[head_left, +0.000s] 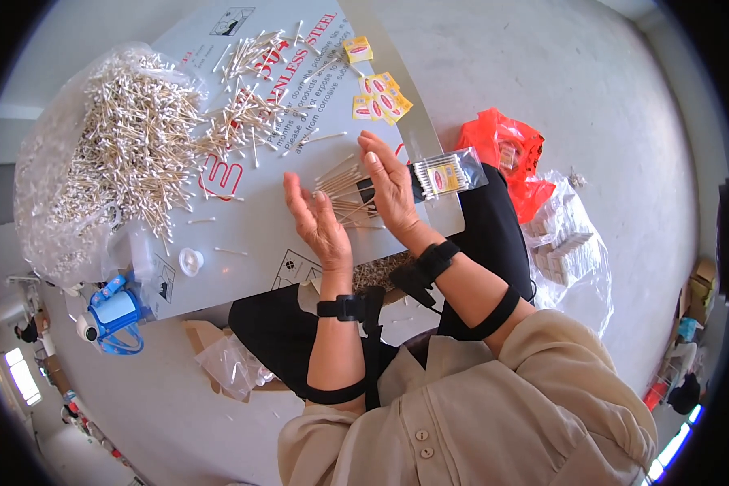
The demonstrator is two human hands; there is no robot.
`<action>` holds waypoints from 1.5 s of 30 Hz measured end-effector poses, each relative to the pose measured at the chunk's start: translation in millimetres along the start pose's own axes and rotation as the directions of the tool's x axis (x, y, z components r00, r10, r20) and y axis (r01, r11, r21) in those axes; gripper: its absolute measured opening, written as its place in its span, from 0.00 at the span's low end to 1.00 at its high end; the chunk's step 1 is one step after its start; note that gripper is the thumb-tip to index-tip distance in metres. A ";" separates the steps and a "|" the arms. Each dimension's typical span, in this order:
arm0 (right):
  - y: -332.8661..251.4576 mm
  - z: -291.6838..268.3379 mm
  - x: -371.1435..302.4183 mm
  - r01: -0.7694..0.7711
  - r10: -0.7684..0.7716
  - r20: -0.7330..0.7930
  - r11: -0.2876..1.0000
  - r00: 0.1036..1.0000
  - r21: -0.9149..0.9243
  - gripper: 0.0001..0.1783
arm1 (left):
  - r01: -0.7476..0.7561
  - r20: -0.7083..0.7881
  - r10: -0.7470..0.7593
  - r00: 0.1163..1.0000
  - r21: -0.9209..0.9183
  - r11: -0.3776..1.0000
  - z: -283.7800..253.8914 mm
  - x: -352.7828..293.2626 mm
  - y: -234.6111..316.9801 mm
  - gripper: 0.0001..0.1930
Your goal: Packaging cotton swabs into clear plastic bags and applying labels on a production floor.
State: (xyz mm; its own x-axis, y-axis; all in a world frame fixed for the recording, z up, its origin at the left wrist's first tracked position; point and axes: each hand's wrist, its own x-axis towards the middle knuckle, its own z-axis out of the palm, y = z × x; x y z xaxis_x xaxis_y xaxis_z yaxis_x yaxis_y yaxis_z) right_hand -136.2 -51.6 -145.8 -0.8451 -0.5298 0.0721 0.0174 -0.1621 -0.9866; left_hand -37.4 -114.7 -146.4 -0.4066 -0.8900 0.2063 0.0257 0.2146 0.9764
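The swabs are tan with white tips. The table is grey, printed in red and black. The labels are yellow and white with red marks; the packet is clear, showing yellow. The bottle is blue and white, the cup white, the bag orange-red, the shirt beige, the trousers black, the floor pale grey.

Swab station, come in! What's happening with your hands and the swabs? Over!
Left hand, right hand: open. Loose swabs between them; clear swab packet right of right hand. Scattered swabs farther up, not blocking either hand.
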 end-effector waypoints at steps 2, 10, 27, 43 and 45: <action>-0.7 -13.2 1.4 0.001 -0.001 -0.016 1.000 1.000 -0.014 0.19 | -0.071 0.002 0.071 0.997 0.059 0.996 -13.1 1.2 3.6 0.21; -12.2 -29.3 -13.1 -0.070 0.070 -0.022 0.998 0.997 -0.001 0.13 | -0.456 0.517 0.112 0.849 0.609 0.649 -26.4 10.5 34.1 0.10; -10.1 -29.7 -12.2 -0.037 0.037 -0.050 0.999 0.998 0.006 0.10 | -0.532 0.600 0.104 0.793 0.600 0.598 -32.7 -1.4 46.3 0.11; -9.8 -31.6 -11.0 0.028 -0.030 -0.027 0.998 0.999 -0.052 0.08 | -0.473 0.545 0.096 0.833 0.611 0.634 -30.0 -0.2 31.2 0.09; -10.1 -30.8 -11.4 0.042 -0.044 -0.021 0.997 0.999 -0.067 0.08 | -0.476 0.558 0.086 0.826 0.606 0.637 -29.4 3.0 31.7 0.08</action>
State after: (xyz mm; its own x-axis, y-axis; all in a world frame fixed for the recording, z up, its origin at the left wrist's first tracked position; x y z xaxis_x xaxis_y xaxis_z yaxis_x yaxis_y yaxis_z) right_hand -143.2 -18.3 -141.1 -0.8558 -0.5050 0.1124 -0.0544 -0.1283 -0.9902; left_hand -11.0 -122.4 -112.9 -0.8427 -0.4920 0.2187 -0.3438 0.8043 0.4848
